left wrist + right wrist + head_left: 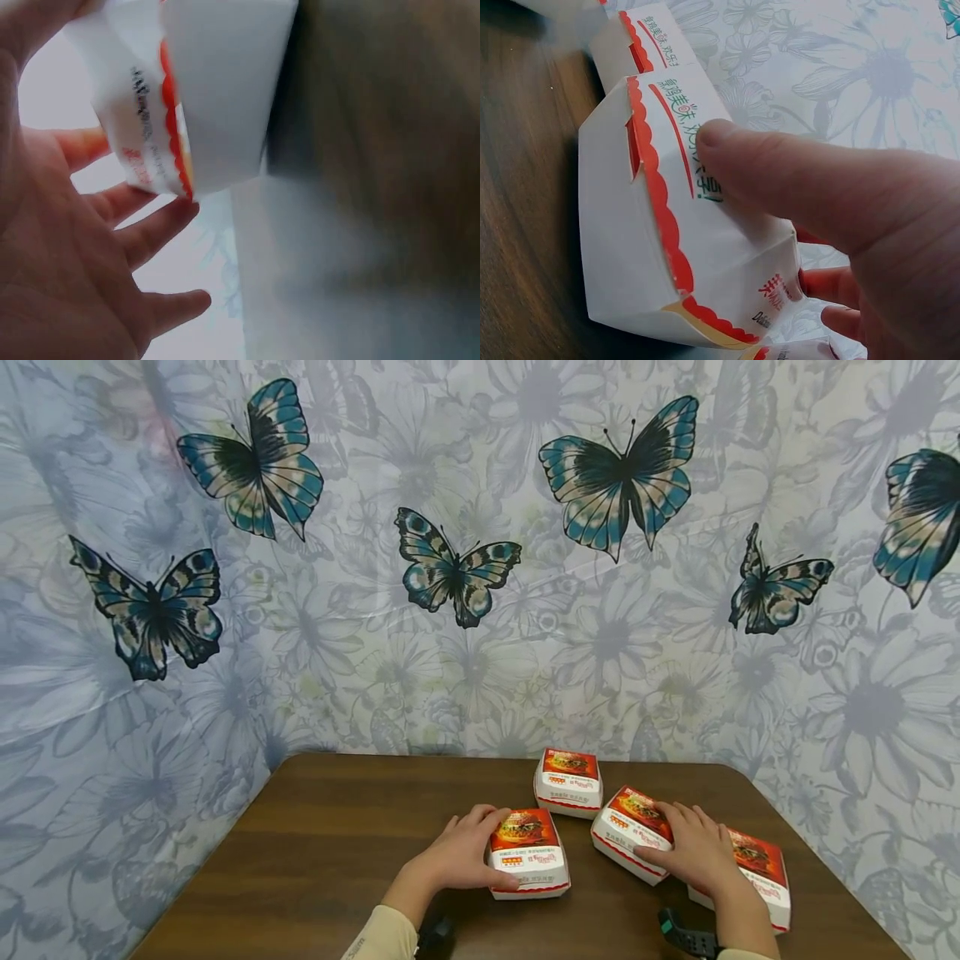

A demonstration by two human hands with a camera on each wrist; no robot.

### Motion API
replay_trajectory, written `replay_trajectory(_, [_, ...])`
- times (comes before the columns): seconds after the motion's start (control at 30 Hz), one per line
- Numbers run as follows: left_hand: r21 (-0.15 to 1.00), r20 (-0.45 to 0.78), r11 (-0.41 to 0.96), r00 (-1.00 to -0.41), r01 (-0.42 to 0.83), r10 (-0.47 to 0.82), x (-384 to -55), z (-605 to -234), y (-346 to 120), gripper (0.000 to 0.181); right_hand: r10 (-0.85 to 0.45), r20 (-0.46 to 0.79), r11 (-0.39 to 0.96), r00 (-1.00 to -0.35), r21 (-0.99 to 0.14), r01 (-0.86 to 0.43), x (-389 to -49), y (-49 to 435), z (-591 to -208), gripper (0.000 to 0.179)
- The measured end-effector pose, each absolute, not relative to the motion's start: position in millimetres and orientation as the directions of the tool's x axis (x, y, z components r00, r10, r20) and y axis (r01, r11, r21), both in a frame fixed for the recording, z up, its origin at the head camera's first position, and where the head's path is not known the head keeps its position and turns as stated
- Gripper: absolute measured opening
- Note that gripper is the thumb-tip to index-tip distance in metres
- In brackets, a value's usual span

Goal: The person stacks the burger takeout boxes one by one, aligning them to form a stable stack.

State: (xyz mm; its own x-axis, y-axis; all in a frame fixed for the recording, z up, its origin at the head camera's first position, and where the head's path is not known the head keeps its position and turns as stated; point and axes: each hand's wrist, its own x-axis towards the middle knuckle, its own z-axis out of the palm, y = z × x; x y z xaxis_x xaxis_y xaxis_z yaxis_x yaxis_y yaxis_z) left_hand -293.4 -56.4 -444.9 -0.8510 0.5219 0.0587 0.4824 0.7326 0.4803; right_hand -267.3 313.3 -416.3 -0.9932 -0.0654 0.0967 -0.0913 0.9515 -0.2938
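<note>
On the brown table are several white burger boxes with red printed lids. My left hand grips the leftmost burger box, its thumb at the near side and its fingers at the far left. The left wrist view shows that box from the side, with the fingers spread along its edge. Over to the right, my right hand holds a tilted-round burger box. In the right wrist view its thumb lies on that box's printed front, while the other fingers are partly hidden behind.
Another burger box stands farther back, between the two held ones. A further burger box sits at the right, partly behind my right hand and wrist. A wall covering with butterflies rises behind the table. A dark band circles my right wrist.
</note>
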Motion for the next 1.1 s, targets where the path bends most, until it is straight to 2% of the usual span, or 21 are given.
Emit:
replay_trajectory(0.33, [0.485,0.026,0.73,-0.842,0.482,0.539,-294,-442,-82,0.102,-0.061,0.087,0.952,-0.994,-0.295,-0.084,-267,311,-417,0.1])
replay_trajectory(0.7, [0.482,0.025,0.711,-0.819,0.512,0.573,-294,-443,-88,0.105,-0.045,0.08,0.96,-0.996,-0.271,-0.065,-267,312,-418,0.102])
replay_trajectory(1.1, [0.648,0.065,0.596,-0.813,0.475,0.578,-304,-455,-99,0.113,0.003,0.071,0.955,-0.997,-0.295,-0.018,-272,304,-421,0.108])
